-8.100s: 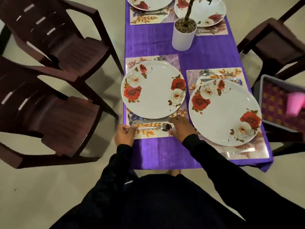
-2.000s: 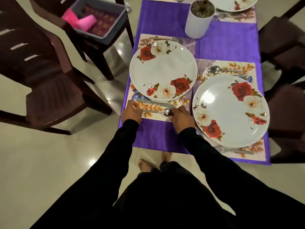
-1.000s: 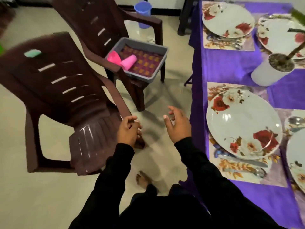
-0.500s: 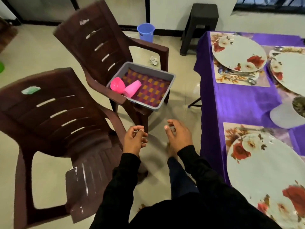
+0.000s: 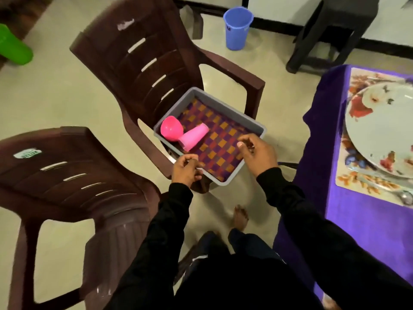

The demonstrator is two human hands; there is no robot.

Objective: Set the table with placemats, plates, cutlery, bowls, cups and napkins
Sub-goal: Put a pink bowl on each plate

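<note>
Reaching toward the grey tray [image 5: 254, 126] on the seat of a brown chair [image 5: 143, 52], both hands hover over its near end; left hand [image 5: 186, 170] at the tray's near-left corner, fingers curled loosely inward with thumb close to fingertips, can't tell if it pinches anything or touches the rim; right hand [image 5: 257, 153] above the tray's near-right part, fingers bent and slightly spread, thumb apart, nothing held. Inside the tray lies a purple-orange checked cloth [image 5: 221, 142], and on it at the tray's left side a pink bowl [image 5: 171, 128] tipped on its side, touching a pink cup [image 5: 193, 136] lying on its side just right of it. Second brown chair [image 5: 67, 175] left of the tray, nearer the person. Table with purple cloth [image 5: 357, 220] right of the tray, well apart; on it a floral placemat [image 5: 348, 175] carrying a white rose plate [image 5: 380, 130], cutlery [image 5: 380, 182] blurred along the plate's near edge. Blue bucket [image 5: 238, 27] on the floor beyond the tray, black stool [image 5: 330, 27] beyond-right, green object [image 5: 13, 48] far left. Bare foot [image 5: 240, 217] on the floor below the tray
</note>
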